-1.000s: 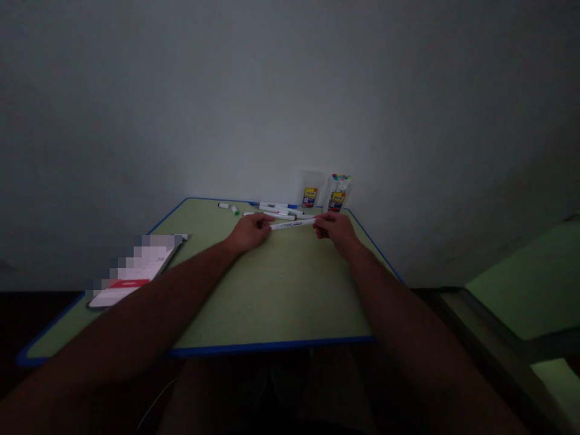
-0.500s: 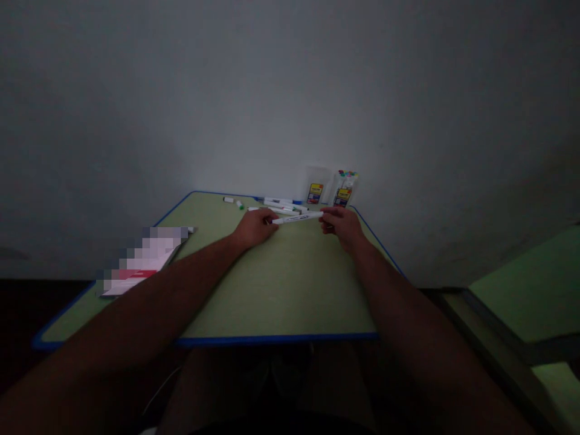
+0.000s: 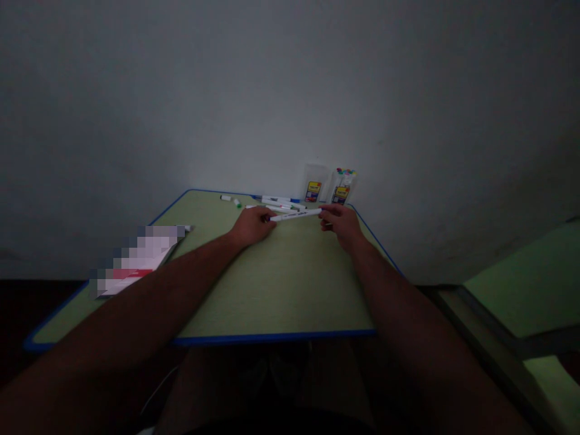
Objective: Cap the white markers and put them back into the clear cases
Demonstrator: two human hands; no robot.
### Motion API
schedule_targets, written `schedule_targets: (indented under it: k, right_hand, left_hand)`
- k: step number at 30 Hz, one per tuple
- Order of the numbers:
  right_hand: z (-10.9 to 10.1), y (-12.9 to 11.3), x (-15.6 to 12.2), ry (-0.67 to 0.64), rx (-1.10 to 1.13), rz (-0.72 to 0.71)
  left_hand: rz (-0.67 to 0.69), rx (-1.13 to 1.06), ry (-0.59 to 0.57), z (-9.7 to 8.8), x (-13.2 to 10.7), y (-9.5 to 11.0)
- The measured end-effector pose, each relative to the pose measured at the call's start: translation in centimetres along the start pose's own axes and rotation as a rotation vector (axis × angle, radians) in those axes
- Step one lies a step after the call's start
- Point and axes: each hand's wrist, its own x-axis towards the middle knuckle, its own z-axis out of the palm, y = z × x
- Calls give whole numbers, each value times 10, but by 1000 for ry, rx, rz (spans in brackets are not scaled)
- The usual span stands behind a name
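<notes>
A white marker (image 3: 296, 215) with dark print along its barrel is held between my two hands, slightly higher at its right end. My left hand (image 3: 254, 226) pinches the left end, fingers closed. The right end sits in the closed fingers of my right hand (image 3: 341, 223). Just behind the marker lie several other white markers (image 3: 278, 202) on the table (image 3: 272, 284), partly hidden by my left hand. To their left are a black-and-white cap (image 3: 225, 197) and a white cap with a green end (image 3: 237, 203).
Against the wall stand a clear case (image 3: 313, 184) and a second case (image 3: 343, 186) holding markers with coloured ends. On the table's left side lies a pale booklet (image 3: 140, 254), partly blurred out, beside my left forearm. The table has a blue edge.
The view has shifted slightly. Both hands still hold the marker, and a dark violet tip now shows at its right end by my right fingers.
</notes>
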Motion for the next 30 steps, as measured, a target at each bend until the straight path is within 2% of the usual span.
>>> schedule_targets:
  k: [14, 30]
  right_hand:
    - [2, -2, -1, 9, 6, -19]
    - [2, -4, -1, -17, 61, -37]
  left_hand:
    - [28, -4, 30, 1, -1, 1]
    - [65, 32, -21, -2, -4, 4]
